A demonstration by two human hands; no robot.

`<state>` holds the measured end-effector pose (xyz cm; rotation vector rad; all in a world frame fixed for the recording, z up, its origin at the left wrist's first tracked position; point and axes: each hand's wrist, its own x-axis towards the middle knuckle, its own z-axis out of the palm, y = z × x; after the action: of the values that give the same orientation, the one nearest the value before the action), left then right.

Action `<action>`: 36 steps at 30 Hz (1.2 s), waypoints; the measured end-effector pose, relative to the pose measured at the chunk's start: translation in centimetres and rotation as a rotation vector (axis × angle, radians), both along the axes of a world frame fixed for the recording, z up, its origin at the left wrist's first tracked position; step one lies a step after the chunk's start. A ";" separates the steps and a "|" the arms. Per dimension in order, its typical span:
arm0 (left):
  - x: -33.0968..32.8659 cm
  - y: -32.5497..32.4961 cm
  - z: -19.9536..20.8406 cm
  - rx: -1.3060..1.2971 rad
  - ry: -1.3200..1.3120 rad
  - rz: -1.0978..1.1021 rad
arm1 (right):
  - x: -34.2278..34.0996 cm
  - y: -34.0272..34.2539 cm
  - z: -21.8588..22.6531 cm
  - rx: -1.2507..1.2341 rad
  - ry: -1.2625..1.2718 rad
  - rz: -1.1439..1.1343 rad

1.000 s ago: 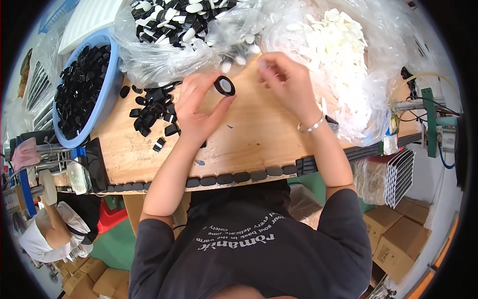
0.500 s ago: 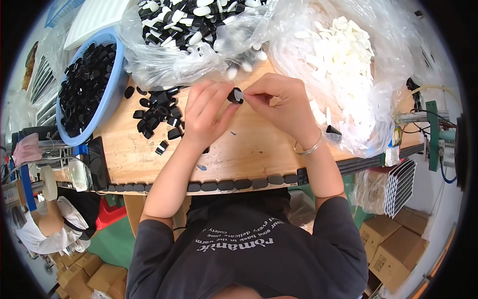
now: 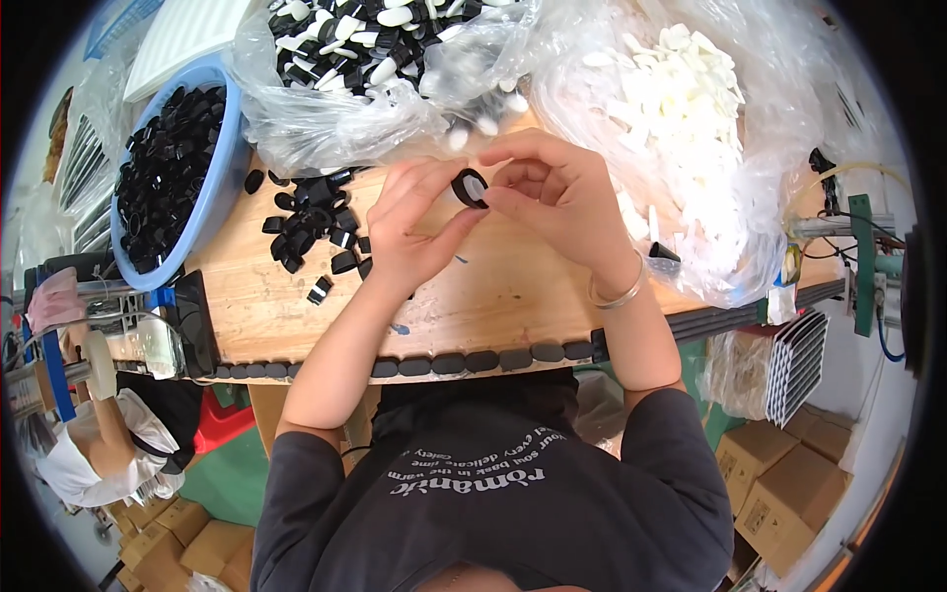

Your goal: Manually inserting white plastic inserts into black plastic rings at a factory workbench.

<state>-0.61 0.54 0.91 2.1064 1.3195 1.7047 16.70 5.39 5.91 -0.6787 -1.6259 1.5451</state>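
My left hand (image 3: pixel 419 222) pinches a small black oval cap (image 3: pixel 462 187) between thumb and fingers, above the wooden table. Inside the cap's opening lies a white oval insert (image 3: pixel 474 187). My right hand (image 3: pixel 552 192) presses its thumb against the insert; its index finger is raised apart from the thumb and its other fingers are curled. To the left on the table lies a loose pile of black caps (image 3: pixel 311 219). A large clear bag of white pieces (image 3: pixel 681 89) lies to the right. Behind my hands, another clear bag holds mixed black and white pieces (image 3: pixel 380 44).
A blue basin (image 3: pixel 235 133) full of black caps stands at the left. A dark cone-like piece (image 3: pixel 663 253) lies by the right bag. Black oval pads (image 3: pixel 449 364) line the table's front edge. Another person's arm (image 3: pixel 110 424) shows at lower left; cardboard boxes (image 3: pixel 789 493) stand at lower right.
The right index finger has lifted off the white insert, and the thumb now pushes at it. The cap has turned slightly, showing more of its opening.
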 end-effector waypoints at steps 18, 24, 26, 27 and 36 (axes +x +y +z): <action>-0.1 0.5 -0.3 0.154 0.077 0.000 | -0.9 -0.1 -1.7 -0.176 -0.137 0.003; -0.1 0.5 -0.3 0.171 0.117 0.013 | -1.3 0.1 -2.2 -0.232 -0.142 0.022; -0.1 0.5 -0.3 0.183 0.124 0.010 | -1.5 0.2 -2.8 -0.250 -0.095 0.029; 0.0 0.5 -0.3 0.189 0.127 0.015 | -1.6 0.2 -2.8 -0.251 -0.095 0.024; 0.4 0.5 -0.2 0.143 0.146 0.045 | -1.2 0.4 -3.2 -0.256 -0.042 0.038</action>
<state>-0.22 1.02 0.69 2.3382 1.3282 1.7398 15.49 5.75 2.70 -0.8243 -1.4919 1.7964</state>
